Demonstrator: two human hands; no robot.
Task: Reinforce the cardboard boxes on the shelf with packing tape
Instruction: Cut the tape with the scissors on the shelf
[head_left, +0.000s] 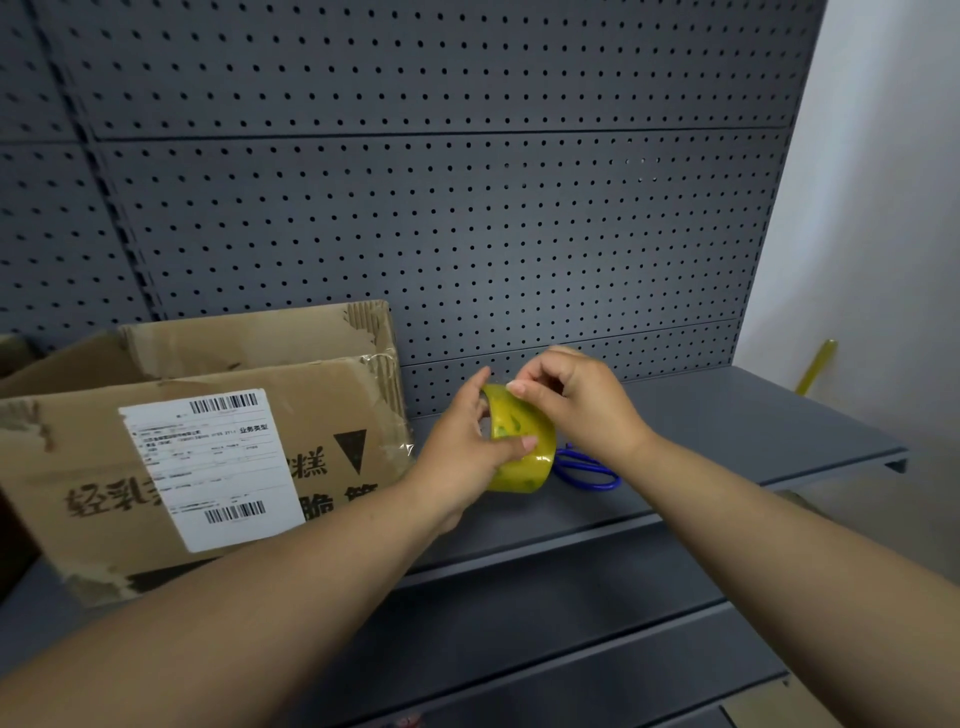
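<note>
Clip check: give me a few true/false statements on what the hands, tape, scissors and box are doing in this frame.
1. The left hand grips the yellow tape roll. True.
2. Blue-handled scissors lie on the shelf just beyond the roll. True.
3. The right hand lies flat on the shelf. False: its fingers pick at the roll's top edge.
4. The cardboard box carries a white label with barcodes. True.
5. The box stands to the right of both hands. False: it stands to their left.
</note>
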